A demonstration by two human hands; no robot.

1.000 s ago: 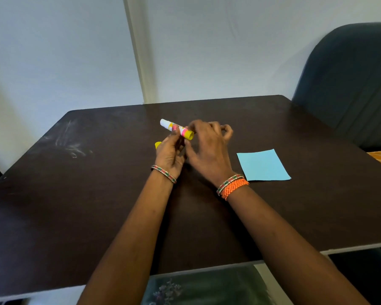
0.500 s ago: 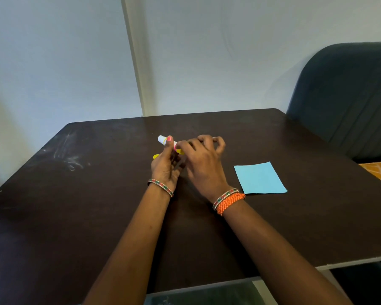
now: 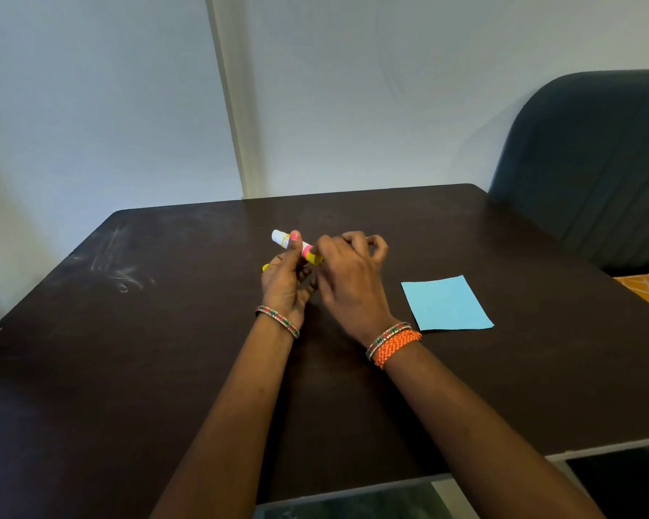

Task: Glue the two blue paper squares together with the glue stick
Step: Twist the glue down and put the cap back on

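Both forearms are reaching out over the dark surface (image 3: 128,387). The blue paper (image 3: 446,303) is lying flat to the right of the hands. The left hand (image 3: 283,282) is gripping the glue stick (image 3: 296,249) above the surface, white end pointing far left. The right hand (image 3: 349,275) is pinching its yellow end.

left hand (image 3: 283,284) gripping, right hand (image 3: 351,282) pinching
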